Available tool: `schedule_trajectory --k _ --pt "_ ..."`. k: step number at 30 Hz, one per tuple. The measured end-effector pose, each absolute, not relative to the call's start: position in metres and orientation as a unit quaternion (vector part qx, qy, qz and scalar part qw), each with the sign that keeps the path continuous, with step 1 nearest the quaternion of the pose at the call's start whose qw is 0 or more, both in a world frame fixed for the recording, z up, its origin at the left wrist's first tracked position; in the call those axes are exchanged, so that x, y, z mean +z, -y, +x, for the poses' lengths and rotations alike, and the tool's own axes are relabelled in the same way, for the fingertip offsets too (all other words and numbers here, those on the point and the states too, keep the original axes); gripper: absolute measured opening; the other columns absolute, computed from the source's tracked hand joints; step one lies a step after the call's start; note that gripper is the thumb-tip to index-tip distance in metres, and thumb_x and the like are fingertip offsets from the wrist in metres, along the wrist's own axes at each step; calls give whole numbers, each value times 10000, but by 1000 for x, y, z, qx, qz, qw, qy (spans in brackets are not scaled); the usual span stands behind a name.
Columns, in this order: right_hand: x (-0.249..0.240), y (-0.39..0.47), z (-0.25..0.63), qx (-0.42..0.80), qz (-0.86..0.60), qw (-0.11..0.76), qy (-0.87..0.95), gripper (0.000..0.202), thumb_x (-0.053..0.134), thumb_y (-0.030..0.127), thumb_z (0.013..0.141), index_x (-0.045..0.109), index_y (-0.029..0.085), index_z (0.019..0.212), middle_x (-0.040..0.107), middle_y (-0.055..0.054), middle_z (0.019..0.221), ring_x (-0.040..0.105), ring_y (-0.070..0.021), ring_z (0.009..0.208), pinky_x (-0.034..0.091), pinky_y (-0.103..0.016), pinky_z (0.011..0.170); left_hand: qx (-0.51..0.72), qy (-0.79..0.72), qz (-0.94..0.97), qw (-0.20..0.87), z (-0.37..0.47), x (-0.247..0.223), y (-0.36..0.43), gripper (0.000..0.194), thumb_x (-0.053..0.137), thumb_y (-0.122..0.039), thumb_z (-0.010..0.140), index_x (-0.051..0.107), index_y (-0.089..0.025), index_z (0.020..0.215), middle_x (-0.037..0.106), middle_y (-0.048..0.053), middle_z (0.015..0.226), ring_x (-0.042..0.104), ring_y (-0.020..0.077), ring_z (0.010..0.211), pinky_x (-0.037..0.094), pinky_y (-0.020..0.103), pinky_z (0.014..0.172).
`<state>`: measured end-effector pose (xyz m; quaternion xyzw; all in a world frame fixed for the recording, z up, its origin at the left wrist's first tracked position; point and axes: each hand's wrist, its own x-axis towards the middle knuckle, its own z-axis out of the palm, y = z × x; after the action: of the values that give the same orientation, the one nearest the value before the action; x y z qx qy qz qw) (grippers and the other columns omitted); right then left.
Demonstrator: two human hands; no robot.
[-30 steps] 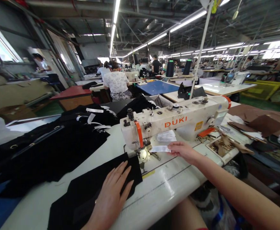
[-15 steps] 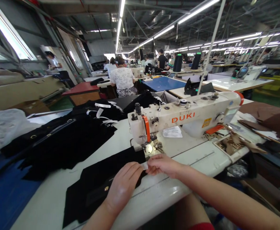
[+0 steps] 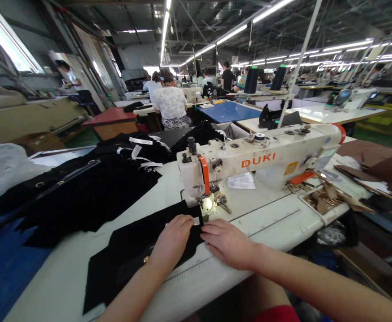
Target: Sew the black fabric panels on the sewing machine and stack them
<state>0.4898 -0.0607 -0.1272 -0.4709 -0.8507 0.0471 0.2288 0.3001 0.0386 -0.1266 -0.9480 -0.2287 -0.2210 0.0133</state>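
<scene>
A black fabric piece lies flat on the machine bed, its far right corner beside the sewing machine's needle area. My left hand is closed over a short white strip on that fabric; the strip's end sticks out past my fingertips towards the needle. A gold-coloured metal fitting shows on the fabric near my left wrist. My right hand lies with its fingers stretched out, their tips touching the fabric's right edge just in front of the presser foot.
The white sewing machine spans the table. Left of it lies a pile of black pieces with white strips. A tray of metal parts sits at the right, near brown sheets. A co-worker sits ahead, facing away.
My right hand has let go of the white strip's end and flattened at the fabric edge. The strip now lies down on the fabric under my left fingers.
</scene>
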Motion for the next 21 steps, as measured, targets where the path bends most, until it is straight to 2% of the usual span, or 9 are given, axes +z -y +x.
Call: schedule_trajectory --k 3,10,21 --pt "-127 60 490 39 -469 227 853 266 470 221 946 645 135 1128 648 -115 1193 550 -223 1141 414 -382 1031 -202 213 -956 13 301 -124 -38 328 402 19 852 659 -149 967 691 70 969 632 190 924 562 318 808" --pt "-128 61 490 33 -467 239 851 265 470 219 945 644 127 1123 645 -113 1193 544 -223 1144 421 -371 1025 -229 191 -954 33 309 -126 -36 266 423 -18 881 650 -136 956 680 71 933 626 193 903 559 321 811" --pt "-127 61 490 29 -470 243 848 271 467 210 942 646 119 1125 647 -114 1197 550 -228 1147 427 -364 1023 -250 197 -947 45 311 -130 -35 293 378 -52 911 650 -142 971 680 75 930 626 190 900 563 312 795"
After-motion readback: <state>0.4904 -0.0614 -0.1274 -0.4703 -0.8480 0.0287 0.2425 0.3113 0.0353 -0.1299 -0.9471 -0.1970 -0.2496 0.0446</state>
